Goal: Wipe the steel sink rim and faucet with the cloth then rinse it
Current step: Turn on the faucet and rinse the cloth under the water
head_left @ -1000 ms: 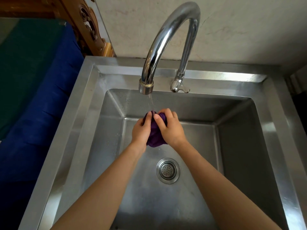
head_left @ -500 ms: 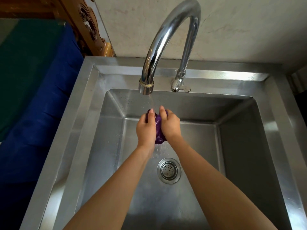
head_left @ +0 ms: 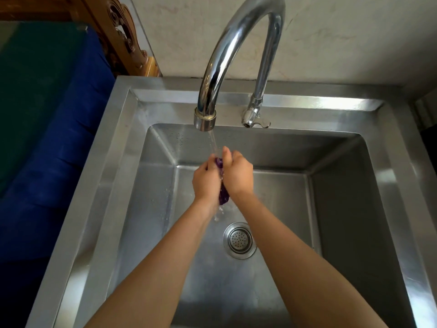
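A purple cloth (head_left: 223, 196) is bunched tight between my left hand (head_left: 207, 182) and my right hand (head_left: 238, 174), with only a strip of it showing between the palms. Both hands are pressed together over the steel sink basin, right under the spout of the curved chrome faucet (head_left: 236, 43). A thin stream of water runs from the spout onto the cloth and drips off below my hands. The steel sink rim (head_left: 111, 166) frames the basin on all sides.
The round drain strainer (head_left: 240, 240) lies on the basin floor just below my hands. The small faucet lever (head_left: 255, 120) sits at the back rim. Blue and green fabric (head_left: 47, 138) covers the surface left of the sink, and a carved wooden piece (head_left: 125, 39) stands behind it.
My hands have closed in on each other, squeezing the cloth into a narrower wad, so less purple shows. Water now drips from under my hands.
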Available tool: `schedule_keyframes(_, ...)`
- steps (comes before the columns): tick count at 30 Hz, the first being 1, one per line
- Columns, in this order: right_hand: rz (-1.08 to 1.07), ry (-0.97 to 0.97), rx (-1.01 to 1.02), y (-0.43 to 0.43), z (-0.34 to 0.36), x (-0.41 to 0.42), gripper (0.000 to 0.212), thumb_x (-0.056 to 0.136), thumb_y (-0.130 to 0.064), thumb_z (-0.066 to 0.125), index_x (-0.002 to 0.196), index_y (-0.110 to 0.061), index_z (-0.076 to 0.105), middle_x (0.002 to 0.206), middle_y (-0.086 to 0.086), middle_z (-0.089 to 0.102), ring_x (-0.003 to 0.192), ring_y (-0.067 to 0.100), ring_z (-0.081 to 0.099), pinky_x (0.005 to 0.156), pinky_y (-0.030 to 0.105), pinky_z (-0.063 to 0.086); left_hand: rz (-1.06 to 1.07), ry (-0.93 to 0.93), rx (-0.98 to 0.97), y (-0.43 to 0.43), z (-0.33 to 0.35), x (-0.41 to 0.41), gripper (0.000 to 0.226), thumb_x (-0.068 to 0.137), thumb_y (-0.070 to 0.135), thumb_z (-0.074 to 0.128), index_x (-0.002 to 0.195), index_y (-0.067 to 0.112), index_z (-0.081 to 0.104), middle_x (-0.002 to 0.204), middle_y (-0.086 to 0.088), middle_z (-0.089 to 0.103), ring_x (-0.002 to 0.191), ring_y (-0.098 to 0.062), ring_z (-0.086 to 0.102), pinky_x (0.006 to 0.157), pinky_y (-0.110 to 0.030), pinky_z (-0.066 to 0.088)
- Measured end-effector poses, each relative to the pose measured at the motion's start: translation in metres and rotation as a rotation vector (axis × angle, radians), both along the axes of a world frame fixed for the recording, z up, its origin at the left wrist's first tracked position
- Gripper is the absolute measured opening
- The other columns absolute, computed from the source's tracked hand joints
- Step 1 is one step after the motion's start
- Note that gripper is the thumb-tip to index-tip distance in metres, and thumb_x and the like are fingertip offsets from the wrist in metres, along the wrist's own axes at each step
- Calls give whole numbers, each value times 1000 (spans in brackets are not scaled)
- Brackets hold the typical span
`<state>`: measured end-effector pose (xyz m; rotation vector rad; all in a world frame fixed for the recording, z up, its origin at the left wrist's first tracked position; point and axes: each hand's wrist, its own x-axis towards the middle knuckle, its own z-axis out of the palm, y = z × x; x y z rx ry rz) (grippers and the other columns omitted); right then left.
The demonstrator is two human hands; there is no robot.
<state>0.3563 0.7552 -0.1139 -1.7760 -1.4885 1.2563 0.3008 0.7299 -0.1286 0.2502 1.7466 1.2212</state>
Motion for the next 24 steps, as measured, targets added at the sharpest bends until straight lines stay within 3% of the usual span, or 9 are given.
schedule_keyframes(2,6,-5,-31,7,-1,2,42,97,-39,35,82,-8,58,96,24,67,93,38,60,76,36,43,-29,4,25,2,2,-1,39,88,36,54,54,21,62,57,1,60,64,-21,58,66,-35,47)
schedule_keyframes(6,-13,69,-59,10,1,11,49,99,-41,30,105,-3,61,105,21,65,100,35,59,81,33,40,-144,-15,58,3,13,-6,29,85,45,59,79,17,64,79,-4,68,79,-21,66,78,-37,55)
schedule_keyframes(9,56,157,-138,8,3,17,54,99,-45,22,116,-6,55,116,18,62,109,30,56,98,38,42,-253,-32,24,4,16,-13,52,77,58,61,107,15,56,99,-4,67,90,-18,67,78,-35,57)
schedule_keyframes(10,72,195,-164,8,5,18,55,99,-46,20,119,-8,54,119,16,61,112,29,55,102,40,40,-290,-72,20,3,17,-14,54,76,58,60,110,16,55,102,-4,68,90,-17,68,75,-33,57)
schedule_keyframes(12,100,249,-208,7,9,22,56,98,-49,19,124,-15,55,127,12,58,119,25,52,108,41,37,-364,-172,16,1,17,-17,37,80,52,61,103,22,61,99,-4,71,88,-16,70,72,-31,57)
schedule_keyframes(15,145,250,-225,11,15,34,59,97,-53,16,128,-21,54,134,7,55,126,22,46,113,37,31,-415,-281,-32,-5,16,-21,31,77,38,71,99,17,66,104,-16,71,96,-32,68,88,-45,54)
schedule_keyframes(18,-25,305,-194,22,26,50,62,96,-54,16,128,-15,52,130,8,57,119,24,53,107,39,38,-361,-326,-25,-6,14,-24,31,76,28,72,100,10,68,109,-25,67,102,-43,63,94,-56,48)
schedule_keyframes(21,-141,305,-132,37,42,62,66,95,-56,17,133,-13,48,121,8,63,104,22,60,97,39,44,-299,-351,7,-5,16,-25,24,77,27,72,97,14,68,97,-15,72,92,-33,67,89,-46,53)
schedule_keyframes(24,-91,211,-41,53,55,62,53,97,-49,27,121,-10,54,99,8,67,82,16,61,88,38,47,-275,-359,34,-6,18,-25,24,77,29,72,98,16,68,89,-8,74,85,-25,69,80,-38,55)
